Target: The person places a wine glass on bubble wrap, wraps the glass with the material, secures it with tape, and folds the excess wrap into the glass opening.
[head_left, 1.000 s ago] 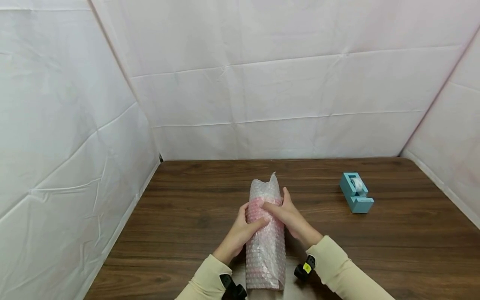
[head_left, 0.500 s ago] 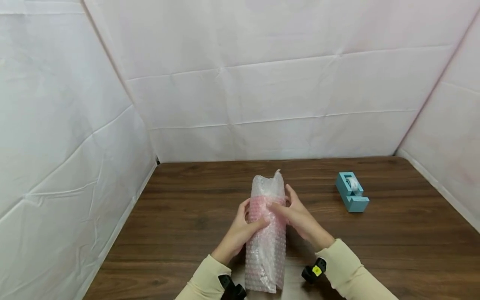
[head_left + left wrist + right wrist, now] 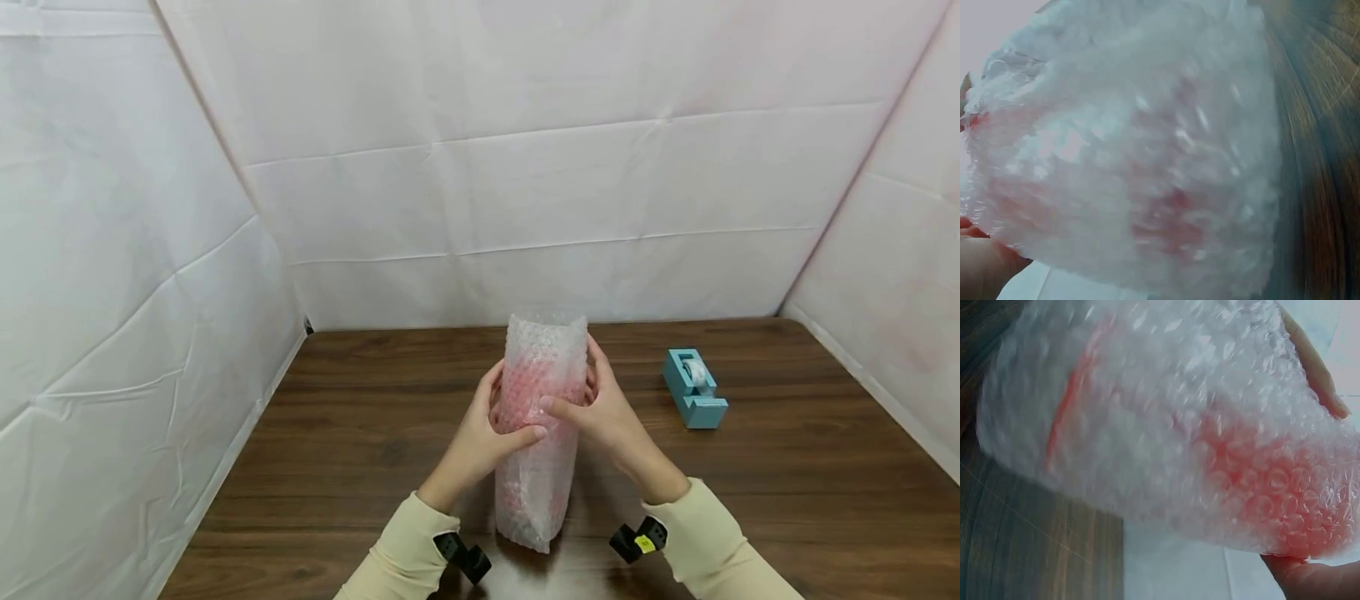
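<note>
A tall bundle of clear bubble wrap (image 3: 536, 467) stands tilted in the middle of the head view, with something red and white showing through it. My left hand (image 3: 480, 437) grips its left side, thumb across the front. From the right, my right hand (image 3: 603, 417) holds it, thumb on the front and fingers round the back. In the left wrist view the bubble wrap (image 3: 1129, 156) fills most of the picture, blurred. The right wrist view shows the bubbles (image 3: 1279, 481) over a red patch. What is wrapped inside is largely hidden.
A light blue tape dispenser (image 3: 693, 387) with a roll of tape sits to the right on the dark wooden table (image 3: 360, 433). White cloth walls (image 3: 480, 183) enclose the table's back and sides.
Both hands have raised the bubble-wrapped bundle from lying near the table's front to a more upright tilt, its lower end farther from me. The head view has shifted slightly.
</note>
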A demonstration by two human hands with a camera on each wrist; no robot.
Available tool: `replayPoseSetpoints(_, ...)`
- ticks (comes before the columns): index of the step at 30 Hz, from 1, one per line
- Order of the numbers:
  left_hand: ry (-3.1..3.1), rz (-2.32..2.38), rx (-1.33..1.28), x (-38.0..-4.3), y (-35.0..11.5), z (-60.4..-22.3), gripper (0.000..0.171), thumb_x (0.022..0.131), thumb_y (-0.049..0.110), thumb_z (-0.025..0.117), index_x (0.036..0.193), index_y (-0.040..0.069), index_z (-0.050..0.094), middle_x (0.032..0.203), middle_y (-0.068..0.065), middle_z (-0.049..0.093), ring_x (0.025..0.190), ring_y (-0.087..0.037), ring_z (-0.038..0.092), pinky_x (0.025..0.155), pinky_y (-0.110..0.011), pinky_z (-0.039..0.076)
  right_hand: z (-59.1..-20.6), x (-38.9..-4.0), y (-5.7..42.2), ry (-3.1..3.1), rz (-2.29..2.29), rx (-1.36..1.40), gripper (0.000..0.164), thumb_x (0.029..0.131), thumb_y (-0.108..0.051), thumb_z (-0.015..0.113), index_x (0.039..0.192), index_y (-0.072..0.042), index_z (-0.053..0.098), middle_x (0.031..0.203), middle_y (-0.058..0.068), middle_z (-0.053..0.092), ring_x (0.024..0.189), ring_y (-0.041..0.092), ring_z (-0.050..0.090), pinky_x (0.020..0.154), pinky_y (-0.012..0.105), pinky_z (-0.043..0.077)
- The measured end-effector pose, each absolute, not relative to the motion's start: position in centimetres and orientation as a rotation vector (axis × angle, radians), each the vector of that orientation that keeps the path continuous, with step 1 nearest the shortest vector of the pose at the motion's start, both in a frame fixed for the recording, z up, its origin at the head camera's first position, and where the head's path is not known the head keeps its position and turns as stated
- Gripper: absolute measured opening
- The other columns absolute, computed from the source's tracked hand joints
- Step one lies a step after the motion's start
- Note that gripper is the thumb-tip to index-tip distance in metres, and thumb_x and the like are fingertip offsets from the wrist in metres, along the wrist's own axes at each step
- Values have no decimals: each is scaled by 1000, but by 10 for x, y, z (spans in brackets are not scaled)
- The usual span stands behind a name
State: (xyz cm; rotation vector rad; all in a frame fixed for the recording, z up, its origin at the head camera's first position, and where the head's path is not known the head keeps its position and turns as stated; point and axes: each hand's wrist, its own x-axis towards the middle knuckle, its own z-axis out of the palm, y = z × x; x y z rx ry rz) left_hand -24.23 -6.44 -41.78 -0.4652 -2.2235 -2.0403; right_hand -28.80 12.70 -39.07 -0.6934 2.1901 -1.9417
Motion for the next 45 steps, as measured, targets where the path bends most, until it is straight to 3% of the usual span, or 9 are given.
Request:
replayPoseSetpoints(11,-2149,-2031,-685,-242,-68,-420,94,80,15,79,149,35,19,146,-3,37,132,-22,43,101,-34,45,-394,-275,130,2327,-1984,-1029,115,74,-4,81,153,-37,3,151,9,31,128,23,43,92,20,46)
replayPoseSetpoints(17,-2079,-2004,-819,-244,-69,-430,93,79,12,79,150,28,21,144,-6,40,129,-24,46,101,-32,45,-403,-270,131,2331,-1984,-1162,119,69,0,83,154,-32,6,151,8,29,127,11,41,95,17,43)
replayPoseSetpoints(21,-2059,-1968,-862,-245,-70,-436,94,78,10,79,150,24,21,143,-9,41,127,-24,48,100,-31,46,-409,-270,135,2308,-1990,-1276,118,69,4,81,155,-23,5,152,14,28,132,13,39,101,14,38)
replayPoseSetpoints(25,-2053,-1953,-880,-245,-70,-437,95,78,11,80,151,23,21,142,-11,42,125,-24,49,99,-31,47,-414,-271,143,2308,-2010,-1355,107,76,7,75,155,-17,7,151,11,31,135,11,39,104,14,34)
replayPoseSetpoints(28,-2059,-1960,-875,-245,-71,-437,95,77,15,81,151,25,21,142,-9,42,124,-21,50,99,-30,47,-418,-275,146,2337,-2067,-1481,91,82,-2,73,153,-7,16,147,5,36,131,9,42,105,17,36)
replayPoseSetpoints(33,-2049,-1943,-885,-246,-72,-437,94,77,20,81,150,23,23,141,-11,43,122,-20,51,97,-30,48,-422,-284,145,2530,-2099,-2005,62,87,-30,70,121,14,43,122,17,47,117,19,47,100,20,40)
replayPoseSetpoints(37,-2037,-1919,-903,-246,-73,-438,93,78,17,81,150,21,23,141,-14,43,122,-21,52,96,-30,49,-420,-289,143,2752,-1890,-2386,49,90,-36,64,103,9,50,107,26,47,108,24,48,100,16,38)
replayPoseSetpoints(41,-2059,-1933,-875,-246,-73,-438,93,77,15,81,150,23,23,141,-10,43,122,-20,52,96,-30,49,-415,-289,142,2802,-1619,-2597,38,94,-32,58,108,4,55,108,28,45,110,27,49,104,17,37)
replayPoseSetpoints(45,-2081,-1949,-860,-246,-73,-439,92,77,14,81,149,25,25,141,-9,43,121,-20,52,96,-30,49,-412,-289,144,2784,-1432,-2675,40,95,-31,55,119,0,57,114,28,45,119,32,45,110,25,34)
